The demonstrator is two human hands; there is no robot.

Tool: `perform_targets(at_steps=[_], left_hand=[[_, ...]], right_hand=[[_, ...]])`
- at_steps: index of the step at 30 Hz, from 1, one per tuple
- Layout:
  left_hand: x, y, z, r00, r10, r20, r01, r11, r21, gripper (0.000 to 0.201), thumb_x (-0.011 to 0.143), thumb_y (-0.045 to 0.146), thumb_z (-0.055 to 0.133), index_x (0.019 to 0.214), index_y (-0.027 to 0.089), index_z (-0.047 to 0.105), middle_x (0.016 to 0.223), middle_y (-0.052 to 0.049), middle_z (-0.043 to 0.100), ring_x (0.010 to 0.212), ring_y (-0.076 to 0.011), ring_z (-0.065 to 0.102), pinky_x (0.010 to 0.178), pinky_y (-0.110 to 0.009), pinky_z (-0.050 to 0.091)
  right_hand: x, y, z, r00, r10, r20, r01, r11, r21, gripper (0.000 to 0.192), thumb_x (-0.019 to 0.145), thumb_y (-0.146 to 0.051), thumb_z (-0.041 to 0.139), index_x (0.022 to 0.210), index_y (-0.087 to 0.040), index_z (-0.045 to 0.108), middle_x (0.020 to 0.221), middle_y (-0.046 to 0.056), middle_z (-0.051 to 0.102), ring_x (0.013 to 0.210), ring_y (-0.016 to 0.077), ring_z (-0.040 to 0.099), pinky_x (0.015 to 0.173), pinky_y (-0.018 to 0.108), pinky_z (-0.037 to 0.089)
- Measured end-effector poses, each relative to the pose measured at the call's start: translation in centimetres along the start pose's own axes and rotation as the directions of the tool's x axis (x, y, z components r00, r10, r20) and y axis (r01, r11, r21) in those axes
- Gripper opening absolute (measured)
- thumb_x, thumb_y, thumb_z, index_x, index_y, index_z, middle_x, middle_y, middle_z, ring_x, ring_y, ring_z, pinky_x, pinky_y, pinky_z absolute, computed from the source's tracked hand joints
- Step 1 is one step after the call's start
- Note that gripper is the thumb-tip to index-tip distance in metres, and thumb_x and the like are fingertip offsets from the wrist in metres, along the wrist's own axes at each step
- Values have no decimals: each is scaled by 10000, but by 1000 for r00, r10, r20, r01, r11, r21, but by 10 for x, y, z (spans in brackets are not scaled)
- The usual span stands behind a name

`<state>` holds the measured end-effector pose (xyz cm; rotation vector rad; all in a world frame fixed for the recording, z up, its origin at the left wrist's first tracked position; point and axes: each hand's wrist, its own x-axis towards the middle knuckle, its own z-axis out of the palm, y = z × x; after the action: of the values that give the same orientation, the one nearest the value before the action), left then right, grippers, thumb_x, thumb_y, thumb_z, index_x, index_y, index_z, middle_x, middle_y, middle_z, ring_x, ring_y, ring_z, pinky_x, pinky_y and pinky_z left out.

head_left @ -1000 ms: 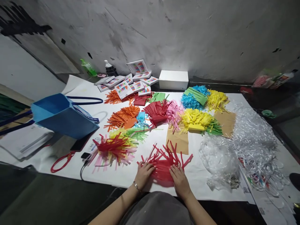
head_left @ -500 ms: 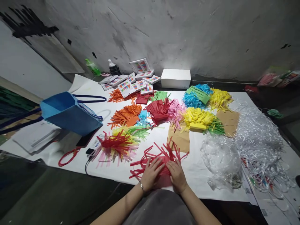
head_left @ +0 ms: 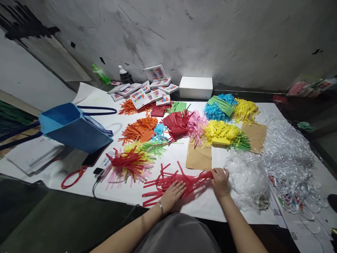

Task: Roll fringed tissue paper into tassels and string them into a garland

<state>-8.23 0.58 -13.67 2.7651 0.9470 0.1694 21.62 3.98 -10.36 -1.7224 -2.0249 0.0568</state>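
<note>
A bundle of red paper fringe (head_left: 168, 182) lies on the white table cover (head_left: 86, 105) near the front edge, its strips fanned to the left. My left hand (head_left: 172, 195) lies flat on the bundle's middle, fingers spread. My right hand (head_left: 219, 181) pinches the bundle's gathered right end, next to a heap of clear plastic (head_left: 247, 179). A brown paper sheet (head_left: 199, 158) lies just behind the bundle.
A mixed red, yellow and pink fringe pile (head_left: 129, 165) sits left of the bundle. Orange (head_left: 139, 130), red (head_left: 176, 123), yellow (head_left: 221, 133) and blue (head_left: 216, 112) fringe piles lie farther back. A blue bag (head_left: 71, 128) stands at left, a white box (head_left: 196, 88) at the back, shredded clear plastic (head_left: 286, 151) at right.
Both hands were pressing the red fringe flat and spread out. Now my right hand has moved right and gathered the fringe's end, while the left hand stays on it.
</note>
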Motion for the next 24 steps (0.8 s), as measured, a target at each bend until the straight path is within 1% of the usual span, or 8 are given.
perform_targets(at_steps=[3, 6, 8, 10, 13, 17, 20, 24], left_hand=[[8, 5, 7, 999, -31, 39, 33, 998, -52, 506, 867, 105, 443, 1368, 156, 399, 1407, -103, 465, 1329, -233, 379, 1081, -452, 330], [13, 8, 11, 997, -55, 50, 58, 995, -76, 545, 839, 99, 467, 1376, 152, 390, 1427, -111, 435, 1348, -250, 344, 1093, -466, 309], [13, 9, 13, 997, -60, 38, 63, 995, -82, 533, 843, 106, 472, 1369, 144, 399, 1432, -121, 426, 1354, -256, 331, 1091, -477, 313], [12, 8, 14, 998, -54, 12, 55, 994, -91, 500, 857, 120, 473, 1353, 126, 415, 1420, -139, 438, 1355, -252, 328, 1084, -477, 331], [5, 5, 16, 999, -24, -34, 20, 993, -117, 446, 881, 118, 448, 1327, 126, 442, 1381, -142, 485, 1339, -239, 355, 1073, -467, 360], [-5, 1, 15, 996, -17, -88, 1, 984, -178, 413, 894, 118, 423, 1303, 155, 470, 1349, -139, 517, 1317, -233, 386, 1059, -479, 379], [-7, -1, 12, 995, -34, -95, 12, 974, -227, 394, 888, 125, 432, 1275, 154, 499, 1328, -139, 537, 1303, -231, 406, 1062, -475, 374], [-4, -2, 10, 996, -61, -67, 40, 960, -277, 380, 883, 135, 441, 1248, 183, 534, 1306, -121, 561, 1284, -218, 433, 1073, -453, 363]], right_hand=[[-21, 9, -18, 999, 47, -21, -48, 997, -62, 509, 753, -21, 422, 1232, -148, 537, 1196, 145, 561, 1160, 279, 462, 1039, 532, 243], [-44, -21, -16, 981, -188, 49, 187, 982, 14, 618, 761, -25, 394, 1370, -129, 384, 1384, 154, 423, 1326, 264, 314, 1070, 503, 273], [-54, -52, -4, 881, -448, 154, 427, 892, 148, 624, 776, -65, 414, 1393, -140, 359, 1414, 129, 407, 1346, 244, 292, 1075, 450, 306], [-60, -77, 13, 798, -564, 214, 522, 823, 223, 602, 792, -101, 436, 1390, -144, 376, 1422, 112, 412, 1339, 234, 307, 1075, 417, 318], [-64, -85, 38, 859, -493, 135, 469, 866, 175, 501, 823, -100, 437, 1322, -129, 472, 1318, 123, 529, 1244, 222, 426, 1035, 397, 349], [-70, -60, 54, 929, -369, 5, 367, 924, 111, 315, 869, -120, 453, 1127, -167, 627, 1065, 98, 673, 1046, 221, 548, 1006, 426, 326], [-69, -50, 49, 930, -367, 23, 362, 925, 116, 273, 875, -182, 491, 1103, -179, 642, 1059, 91, 677, 1056, 224, 546, 1044, 438, 269], [-59, -61, 43, 879, -448, 166, 429, 893, 140, 423, 873, -311, 530, 1283, -207, 527, 1308, 100, 554, 1248, 234, 425, 1098, 444, 178]])
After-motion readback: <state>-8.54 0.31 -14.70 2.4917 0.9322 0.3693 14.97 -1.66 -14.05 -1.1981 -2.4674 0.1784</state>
